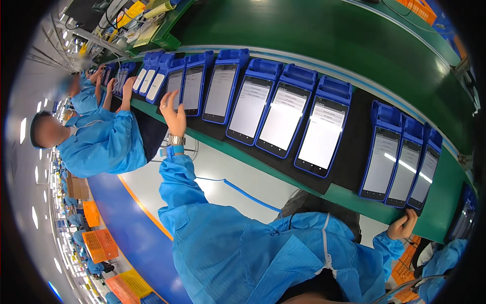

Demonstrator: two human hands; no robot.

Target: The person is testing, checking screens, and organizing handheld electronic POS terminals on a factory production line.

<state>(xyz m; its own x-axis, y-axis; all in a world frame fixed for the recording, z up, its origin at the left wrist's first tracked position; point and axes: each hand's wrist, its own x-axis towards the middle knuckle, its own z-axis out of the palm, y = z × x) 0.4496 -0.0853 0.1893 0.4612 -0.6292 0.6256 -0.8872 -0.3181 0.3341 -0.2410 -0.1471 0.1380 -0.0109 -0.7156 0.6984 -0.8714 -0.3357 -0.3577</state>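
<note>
My left hand (pixel 173 115) is raised with its fingers spread, holding nothing, just in front of a blue handheld terminal (pixel 175 80) with a grey screen. A metal watch and a blue wrist strap circle that wrist. At the right, my right hand (pixel 402 225) has loosely bent fingers at the green table edge, their tips close to the lower end of a blue terminal (pixel 423 175); whether they touch it I cannot tell. Between my hands lie several more blue terminals, among them one with a bright white screen (pixel 320 136) and a dimmer one (pixel 221 91).
The terminals lie on a black mat (pixel 349 152) along a green bench (pixel 334 200). A blue coiled cord (pixel 248 193) hangs below. Other people in blue smocks work at the left, one person (pixel 104 139) nearest. Orange crates (pixel 100 245) stand on the floor beyond.
</note>
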